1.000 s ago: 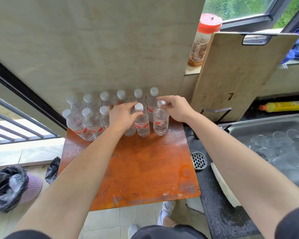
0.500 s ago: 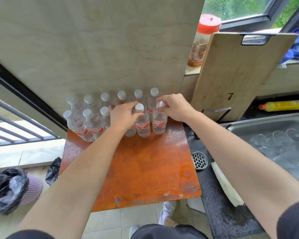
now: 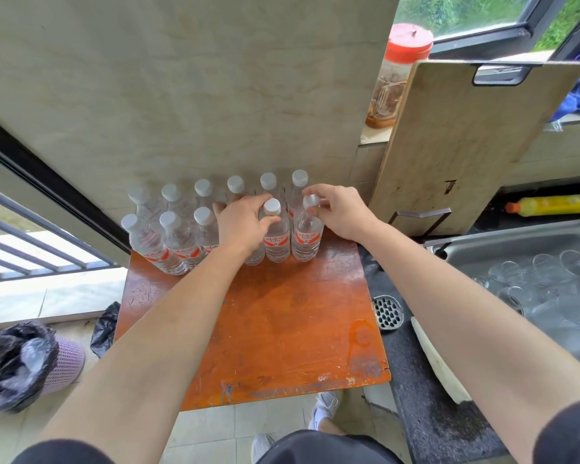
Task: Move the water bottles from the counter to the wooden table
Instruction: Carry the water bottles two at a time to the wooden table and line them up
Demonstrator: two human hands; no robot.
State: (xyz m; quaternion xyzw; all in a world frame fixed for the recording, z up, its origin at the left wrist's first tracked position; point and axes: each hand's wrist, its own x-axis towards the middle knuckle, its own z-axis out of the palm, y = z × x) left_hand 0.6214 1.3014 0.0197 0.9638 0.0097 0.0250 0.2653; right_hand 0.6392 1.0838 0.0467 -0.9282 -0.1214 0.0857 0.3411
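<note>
The right hand (image 3: 340, 209) pinched the white cap of the end bottle (image 3: 307, 239), fingertips closed on it from the right side. Just beside it, the left hand (image 3: 238, 226) grasped the neighbouring bottle (image 3: 277, 242), forefinger behind its neck and thumb across its shoulder. The palm covered the top of another bottle further left. Both grasped bottles stood upright with their bases on the orange wooden counter (image 3: 282, 329).

They were the right end of the front row of the water bottles (image 3: 178, 236), which stood in two rows at the counter's far edge, close against the pale tiled wall (image 3: 198, 95). The back row showed six white caps. All the bottles were clear, with red-and-white labels.

To the right, a dark speckled counter (image 3: 429, 413) adjoined the orange one, with a round metal strainer (image 3: 387, 313) lying on it. Beyond that was a steel sink (image 3: 516, 239) holding clear glasses (image 3: 543, 283). A wooden cutting board (image 3: 466, 145) leaned upright behind it, a red-lidded jar (image 3: 399, 72) stood on the sill, and a yellow bottle (image 3: 556, 204) lay on its side. On the floor at left sat a bin lined with a black bag (image 3: 17, 363).
</note>
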